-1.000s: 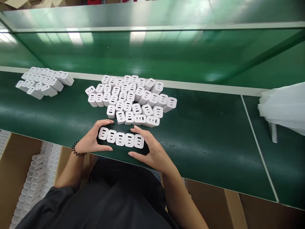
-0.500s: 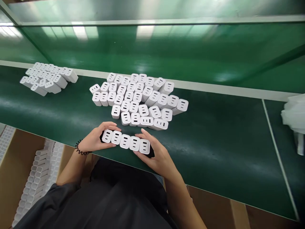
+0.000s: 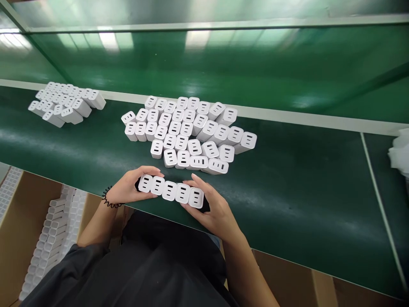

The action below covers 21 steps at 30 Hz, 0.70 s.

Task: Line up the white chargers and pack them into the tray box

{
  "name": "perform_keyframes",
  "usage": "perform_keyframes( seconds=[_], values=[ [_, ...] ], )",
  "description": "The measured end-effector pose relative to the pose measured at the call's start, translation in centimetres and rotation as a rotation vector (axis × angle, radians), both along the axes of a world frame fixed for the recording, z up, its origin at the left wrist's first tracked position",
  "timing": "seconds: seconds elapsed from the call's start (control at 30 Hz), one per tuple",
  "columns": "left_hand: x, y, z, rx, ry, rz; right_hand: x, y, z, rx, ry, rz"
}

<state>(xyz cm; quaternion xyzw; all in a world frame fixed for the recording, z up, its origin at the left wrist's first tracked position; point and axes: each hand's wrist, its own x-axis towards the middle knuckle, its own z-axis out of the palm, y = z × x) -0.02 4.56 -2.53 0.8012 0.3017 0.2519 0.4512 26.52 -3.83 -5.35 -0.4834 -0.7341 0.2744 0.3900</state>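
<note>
A row of several white charger blocks [image 3: 171, 190] with three dark port slots each sits at the near edge of the green belt [image 3: 287, 179]. My left hand [image 3: 128, 187] is clamped on the row's left end, thumb and fingers pressing it. My right hand [image 3: 214, 209] clasps the right end, fingers curled under and around the last block. The row looks raised slightly off the belt between both hands. Just beyond lies a big cluster of the same white charger blocks [image 3: 188, 132], ports facing up.
A second pile of white blocks [image 3: 65, 103] lies at the far left of the belt. A cardboard box [image 3: 19, 221] at lower left holds rows of white blocks [image 3: 53, 230]. White plastic film [image 3: 399, 153] shows at the right edge. A pale rail [image 3: 287, 115] borders the belt's far side.
Both hands closed in on the ends of the row and squeezed it together, raising it a little. The camera view shifted to the left.
</note>
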Motion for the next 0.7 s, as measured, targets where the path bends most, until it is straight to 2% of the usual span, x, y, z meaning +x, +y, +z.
perform_keyframes(
  seconds=[0.17, 0.23, 0.37, 0.53, 0.6, 0.7],
  values=[
    [-0.2, 0.1, -0.1, 0.003, 0.044, -0.004, 0.0, 0.1, 0.3, -0.012, -0.021, 0.012],
    [-0.2, 0.1, -0.2, 0.052, 0.042, -0.01, 0.0, 0.1, 0.4, -0.006, -0.022, 0.023],
    [0.5, 0.0, 0.0, 0.296, -0.005, -0.001, 0.0, 0.1, 0.5, 0.021, -0.036, 0.03],
    [2.2, 0.0, 0.4, 0.695, 0.159, -0.026, -0.2, 0.3, 0.2, 0.084, -0.056, 0.025],
    [2.8, 0.1, 0.4, 0.777, 0.223, -0.053, -0.3, 0.4, 0.1, 0.099, -0.059, 0.018],
    [3.4, 0.5, 0.6, 0.816, 0.262, -0.084, -0.3, 0.4, 0.2, 0.103, -0.06, 0.007]
  ],
)
